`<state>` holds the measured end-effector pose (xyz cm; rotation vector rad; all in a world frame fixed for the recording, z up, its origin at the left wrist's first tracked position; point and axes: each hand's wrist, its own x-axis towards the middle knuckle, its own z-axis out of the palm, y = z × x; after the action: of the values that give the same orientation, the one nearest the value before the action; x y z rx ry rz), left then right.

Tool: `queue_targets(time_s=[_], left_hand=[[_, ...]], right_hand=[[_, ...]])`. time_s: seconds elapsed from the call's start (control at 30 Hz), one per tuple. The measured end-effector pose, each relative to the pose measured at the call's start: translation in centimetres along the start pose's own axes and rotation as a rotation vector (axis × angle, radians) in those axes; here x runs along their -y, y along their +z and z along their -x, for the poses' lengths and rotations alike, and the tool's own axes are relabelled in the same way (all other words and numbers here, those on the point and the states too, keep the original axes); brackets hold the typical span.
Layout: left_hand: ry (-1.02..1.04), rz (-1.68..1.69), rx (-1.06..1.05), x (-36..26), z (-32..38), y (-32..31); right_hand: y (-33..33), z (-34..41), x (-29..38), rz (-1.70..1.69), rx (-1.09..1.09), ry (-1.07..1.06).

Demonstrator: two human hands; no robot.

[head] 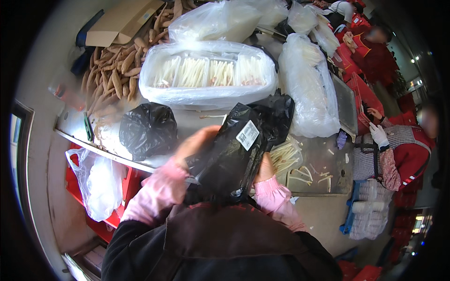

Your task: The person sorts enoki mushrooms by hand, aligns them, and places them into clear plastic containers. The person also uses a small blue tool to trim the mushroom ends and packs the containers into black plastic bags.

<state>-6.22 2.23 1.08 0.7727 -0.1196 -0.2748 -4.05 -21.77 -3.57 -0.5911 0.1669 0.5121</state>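
Observation:
A black plastic bag (225,158) with a white printed label (248,135) is held up before my chest. My left hand (198,140), blurred by motion, grips the bag's left side, with its fingertips hidden. On the other side, my right hand (266,168) holds the lower right edge and is mostly covered by the plastic. Pale peeled stalks (286,154) lie bunched in clear plastic just right of my right hand. Beyond the bag stands a white box (207,95) lined with clear plastic, holding several clear trays of similar stalks (219,72).
Another black bag (147,131) sits on the table at left, near a heap of brown tubers (117,73). Large clear bags (309,87) stand at right. Stalk scraps (328,179) litter the metal tabletop. A co-worker in a checked apron (393,151) is at far right.

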Motion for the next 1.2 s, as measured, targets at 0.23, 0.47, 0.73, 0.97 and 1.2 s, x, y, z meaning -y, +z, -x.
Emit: queue_targets(time_s=[0.23, 0.47, 0.73, 0.97, 1.2], left_hand=[[-0.64, 0.925, -0.06, 10.6, 2.8, -3.4], [-0.317, -0.247, -0.19, 14.1, 7.9, -9.0], [-0.208, -0.093, -0.866, 4.1, 10.5, -3.4], [-0.035, -1.552, -0.07, -0.9, 7.5, 4.9], [-0.175, -1.561, -0.011, -2.9, 5.3, 4.3]], right_hand=[[-6.2, 0.9, -3.7, -0.012, -0.099, 0.1], [-4.7, 2.8, -5.2, 0.505, -0.387, 0.109], [-2.1, 6.6, -2.2, 0.434, -0.236, 0.132], [-1.6, 6.2, 1.5, 1.767, -0.303, -0.6], [1.2, 2.7, 3.1, 0.845, -0.152, -0.232]])
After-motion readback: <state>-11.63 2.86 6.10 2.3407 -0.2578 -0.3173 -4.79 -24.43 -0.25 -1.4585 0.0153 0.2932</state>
